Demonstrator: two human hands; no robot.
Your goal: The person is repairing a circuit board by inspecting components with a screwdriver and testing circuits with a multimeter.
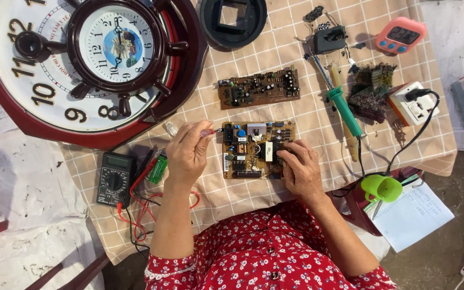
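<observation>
At centre frame, a circuit board [258,150] lies lengthwise across the checked table [307,115]. The left hand [188,152] pinches a small red-tipped tool [209,131] at its left edge; right hand [300,166] fingers press its right end.

Repair workbench; circuit boards [258,87], soldering iron [343,104], multimeter [115,178]

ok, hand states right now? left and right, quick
Left hand: closed on a thin probe-like tool, tip at the circuit board edge.
Right hand: resting on the board's right side, fingers curled; grip cannot be told.
</observation>
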